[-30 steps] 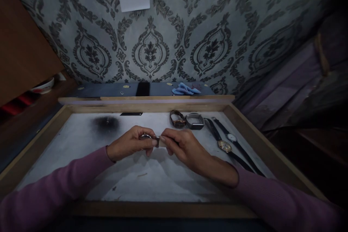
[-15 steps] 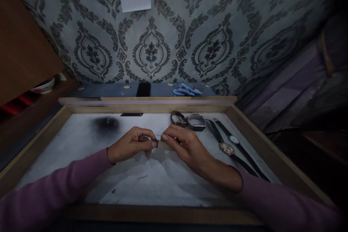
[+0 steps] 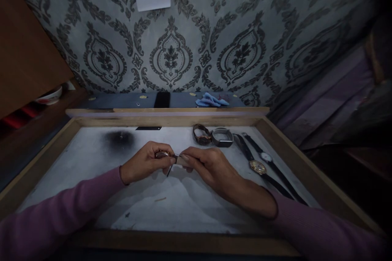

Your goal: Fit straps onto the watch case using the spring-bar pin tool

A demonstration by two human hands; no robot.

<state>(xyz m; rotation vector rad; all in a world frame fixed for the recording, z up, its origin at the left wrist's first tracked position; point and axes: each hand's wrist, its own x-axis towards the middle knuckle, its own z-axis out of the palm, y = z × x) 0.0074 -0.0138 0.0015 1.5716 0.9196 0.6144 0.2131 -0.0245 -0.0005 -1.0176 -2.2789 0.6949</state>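
Purple sleeves (image 3: 76, 195) reach over a wooden tray (image 3: 168, 120), where the left hand (image 3: 146, 160) pinches a watch (image 3: 162, 154) and the right hand (image 3: 214, 163) pinches a pale strip (image 3: 183, 161) beside it, left of four other watches (image 3: 257, 167). Should the right fingertips slip, the strip could scratch the watch; a slack left pinch could drop the watch onto the tray.

Both forearms angled inward from the near corners, the left hand (image 3: 150, 162) and right hand (image 3: 208, 164) pinching, fingertips nearly meeting.
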